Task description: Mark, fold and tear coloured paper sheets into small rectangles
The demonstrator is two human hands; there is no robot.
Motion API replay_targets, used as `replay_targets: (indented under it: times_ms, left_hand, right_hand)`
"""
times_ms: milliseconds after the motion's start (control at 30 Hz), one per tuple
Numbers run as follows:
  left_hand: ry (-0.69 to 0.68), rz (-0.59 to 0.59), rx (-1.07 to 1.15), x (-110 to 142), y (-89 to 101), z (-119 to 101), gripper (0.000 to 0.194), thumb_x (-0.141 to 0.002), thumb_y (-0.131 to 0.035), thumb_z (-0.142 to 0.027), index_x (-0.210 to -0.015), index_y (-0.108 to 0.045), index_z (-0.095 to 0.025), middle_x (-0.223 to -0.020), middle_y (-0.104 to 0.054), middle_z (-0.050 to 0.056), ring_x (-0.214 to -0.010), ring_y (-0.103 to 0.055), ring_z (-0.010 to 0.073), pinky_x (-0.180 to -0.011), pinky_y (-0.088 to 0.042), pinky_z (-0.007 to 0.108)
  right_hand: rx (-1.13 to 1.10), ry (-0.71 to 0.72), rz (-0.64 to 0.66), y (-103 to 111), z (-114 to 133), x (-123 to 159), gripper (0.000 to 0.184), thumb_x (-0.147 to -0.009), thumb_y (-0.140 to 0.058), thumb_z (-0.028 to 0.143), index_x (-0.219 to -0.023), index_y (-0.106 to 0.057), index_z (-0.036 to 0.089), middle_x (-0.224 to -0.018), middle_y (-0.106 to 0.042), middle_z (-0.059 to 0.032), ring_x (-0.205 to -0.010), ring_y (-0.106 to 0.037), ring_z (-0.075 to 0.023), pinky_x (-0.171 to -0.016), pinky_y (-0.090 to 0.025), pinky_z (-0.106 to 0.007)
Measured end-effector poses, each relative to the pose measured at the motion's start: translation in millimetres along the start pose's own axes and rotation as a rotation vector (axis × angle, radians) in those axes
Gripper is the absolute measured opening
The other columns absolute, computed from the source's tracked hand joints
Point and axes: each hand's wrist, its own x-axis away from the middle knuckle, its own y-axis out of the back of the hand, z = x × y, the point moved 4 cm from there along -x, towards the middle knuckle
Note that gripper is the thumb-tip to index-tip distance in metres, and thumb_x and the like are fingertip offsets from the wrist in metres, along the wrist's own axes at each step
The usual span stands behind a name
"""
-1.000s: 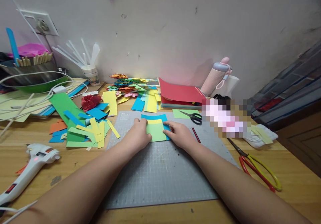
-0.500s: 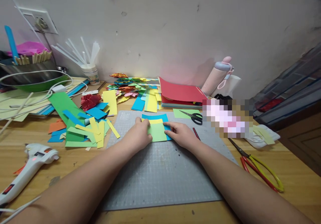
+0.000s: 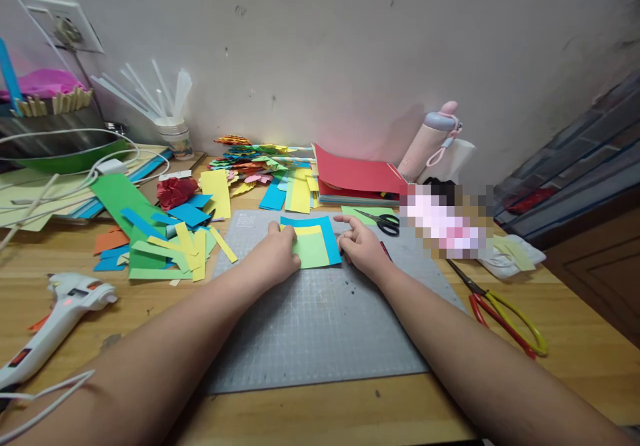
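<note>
A small stack of coloured paper sheets lies on the grey cutting mat (image 3: 320, 333): a light green sheet (image 3: 309, 247) on top, a yellow one showing as a strip above it, and a blue sheet (image 3: 334, 243) underneath at the top and right. My left hand (image 3: 277, 253) grips the stack's left edge, thumb over the green sheet, its other fingers partly hidden. Just beyond the right edge is my right hand (image 3: 363, 246), with the index finger stretched out and the others bent; nothing shows in it. Behind it a dark red pen-like stick (image 3: 385, 250) is partly covered.
Black scissors (image 3: 385, 222) lie beyond my right hand; red-and-yellow-handled shears (image 3: 500, 306) rest at right. Cut paper strips (image 3: 187, 249) and a white glue gun (image 3: 75, 313) are at left. A red-topped paper pile (image 3: 357, 171) and pink bottle (image 3: 430, 139) stand by the wall.
My right hand has let go of the stack's right side, its index finger now stretched out. More of the blue sheet shows. My left hand keeps its grip; the view has tilted slightly down.
</note>
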Motion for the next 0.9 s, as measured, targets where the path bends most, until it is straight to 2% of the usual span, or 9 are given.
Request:
replay_targets:
  times_ms: [100, 200, 333, 467, 700, 800, 900]
  left_hand:
    - [-0.001, -0.01, -0.005, -1, -1.8, 0, 0.034, -0.076, -0.054, -0.027, -0.109, -0.049, -0.019, -0.115, -0.043, 0.01, -0.076, -0.062, 0.0193, -0.064, -0.046, 0.031]
    - [-0.013, -0.014, -0.01, -1, -3.2, 1, 0.034, -0.076, -0.053, -0.027, -0.108, -0.05, -0.019, -0.112, -0.044, 0.01, -0.073, -0.062, 0.0189, -0.061, -0.046, 0.031]
    - [-0.021, -0.02, -0.015, -1, -3.9, 1, 0.033, -0.076, -0.053, -0.028, -0.108, -0.05, -0.019, -0.112, -0.044, 0.01, -0.072, -0.062, 0.0182, -0.06, -0.046, 0.031]
    - [-0.022, -0.022, -0.022, 1, -2.2, 0, 0.033, -0.076, -0.053, -0.026, -0.107, -0.05, -0.018, -0.112, -0.045, 0.01, -0.073, -0.063, 0.0189, -0.063, -0.047, 0.031]
    - [-0.015, -0.014, -0.033, 4, 3.5, -4, 0.035, -0.077, -0.05, -0.025, -0.111, -0.049, -0.017, -0.113, -0.045, 0.013, -0.072, -0.063, 0.0213, -0.059, -0.044, 0.032]
    - [-0.015, -0.002, -0.015, 4, 4.6, -2, 0.036, -0.077, -0.051, -0.026, -0.112, -0.05, -0.017, -0.114, -0.045, 0.012, -0.073, -0.062, 0.0207, -0.059, -0.044, 0.031]
    - [-0.012, 0.006, 0.007, 3, 5.5, 0, 0.037, -0.076, -0.052, -0.027, -0.112, -0.051, -0.019, -0.114, -0.046, 0.011, -0.073, -0.062, 0.0197, -0.058, -0.044, 0.03]
  right_hand:
    - [-0.127, 0.001, 0.024, 2, 3, 1, 0.043, -0.076, -0.043, 0.02, -0.119, -0.041, 0.02, -0.064, -0.057, 0.0065, -0.04, -0.042, -0.0086, -0.041, -0.034, -0.022]
    - [-0.221, 0.01, 0.064, 2, 9, 1, 0.036, -0.077, -0.052, 0.027, -0.111, -0.046, 0.02, -0.066, -0.055, 0.006, -0.044, -0.048, -0.009, -0.039, -0.034, -0.021]
    - [-0.311, 0.029, 0.105, -6, 17, 3, 0.04, -0.076, -0.061, 0.035, -0.11, -0.044, 0.023, -0.073, -0.053, 0.0053, -0.056, -0.052, -0.0104, -0.043, -0.039, -0.021]
    - [-0.347, 0.052, 0.125, -18, 25, 7, 0.039, -0.075, -0.064, 0.034, -0.106, -0.041, 0.025, -0.078, -0.052, 0.0045, -0.062, -0.051, -0.0107, -0.049, -0.044, -0.022]
    - [-0.246, 0.078, 0.128, -20, 29, 8, 0.037, -0.074, -0.064, 0.034, -0.102, -0.043, 0.023, -0.078, -0.049, 0.004, -0.065, -0.051, -0.0108, -0.056, -0.045, -0.024]
    - [-0.142, 0.059, 0.116, -15, 22, 6, 0.032, -0.079, -0.055, 0.039, -0.104, -0.043, 0.023, -0.078, -0.05, 0.0032, -0.062, -0.051, -0.0117, -0.053, -0.044, -0.025]
    - [0.026, 0.041, 0.069, -6, 13, 5, 0.023, -0.082, -0.05, 0.036, -0.099, -0.048, 0.021, -0.075, -0.051, 0.0026, -0.06, -0.049, -0.0123, -0.054, -0.041, -0.026]
